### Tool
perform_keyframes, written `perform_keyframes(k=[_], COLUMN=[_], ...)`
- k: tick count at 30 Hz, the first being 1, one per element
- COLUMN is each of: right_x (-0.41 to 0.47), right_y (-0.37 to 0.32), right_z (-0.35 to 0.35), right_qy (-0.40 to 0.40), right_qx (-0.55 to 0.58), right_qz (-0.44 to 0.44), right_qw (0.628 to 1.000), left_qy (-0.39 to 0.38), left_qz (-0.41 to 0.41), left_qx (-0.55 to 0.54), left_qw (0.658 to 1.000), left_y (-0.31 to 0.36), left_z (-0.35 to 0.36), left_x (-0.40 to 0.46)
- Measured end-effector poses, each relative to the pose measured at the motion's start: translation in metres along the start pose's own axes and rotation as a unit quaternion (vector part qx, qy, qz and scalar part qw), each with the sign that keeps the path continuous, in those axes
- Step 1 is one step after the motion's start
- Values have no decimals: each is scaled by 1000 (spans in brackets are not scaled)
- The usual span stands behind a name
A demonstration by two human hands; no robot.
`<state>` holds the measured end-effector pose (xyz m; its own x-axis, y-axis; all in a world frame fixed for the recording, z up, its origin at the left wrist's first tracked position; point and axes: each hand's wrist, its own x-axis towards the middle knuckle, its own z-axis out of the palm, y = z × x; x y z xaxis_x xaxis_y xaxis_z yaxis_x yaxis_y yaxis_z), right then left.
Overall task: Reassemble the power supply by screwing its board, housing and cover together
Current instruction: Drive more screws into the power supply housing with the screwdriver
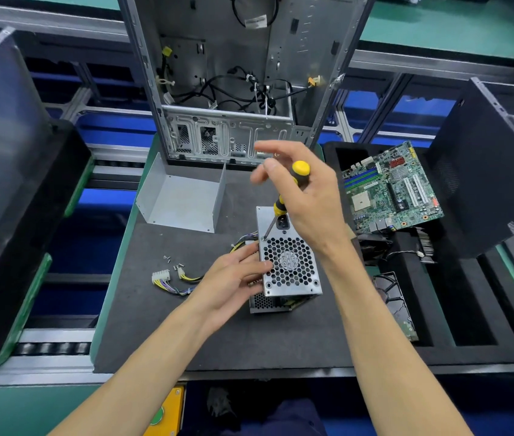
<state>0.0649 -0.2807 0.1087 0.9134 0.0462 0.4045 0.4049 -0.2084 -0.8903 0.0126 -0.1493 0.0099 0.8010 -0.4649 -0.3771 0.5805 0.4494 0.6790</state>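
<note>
My right hand [306,202] grips the screwdriver [284,199], tip on a screw just below it; my left hand [233,278], fingers straight, steadies the supply [290,265].

readable text: none | white tag [255,21] on cable in computer case: print too blurred to read | fan hub label [289,259] behind power supply grille: characters not legible | motherboard [391,190]: markings too small
</note>
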Motion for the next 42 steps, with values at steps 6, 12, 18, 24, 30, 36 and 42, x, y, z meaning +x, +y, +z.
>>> perform_keyframes(k=[6,12,18,24,30,36,42], right_x=[-3,-4,-8,-10,-8,-10,-11], right_y=[0,2,1,2,3,6,2], right_z=[18,11,9,12,11,14,15], right_qy=[-51,-19,-41,-29,-67,-6,-43], right_qx=[117,157,151,166,152,130,155], right_qz=[67,68,74,64,76,34,81], right_qw=[990,985,985,984,983,991,984], left_qy=[6,12,14,28,30,38,42], left_qz=[3,-2,-2,-1,-4,-5,-7], left_qx=[4,-3,-4,-10,-3,-2,4], left_qw=[1000,1000,1000,1000,1000,999,999], left_y=[0,1,2,0,0,0,0], left_z=[-1,1,1,1,0,1,-1], left_x=[-3,-4,-5,-4,-5,-5,-6])
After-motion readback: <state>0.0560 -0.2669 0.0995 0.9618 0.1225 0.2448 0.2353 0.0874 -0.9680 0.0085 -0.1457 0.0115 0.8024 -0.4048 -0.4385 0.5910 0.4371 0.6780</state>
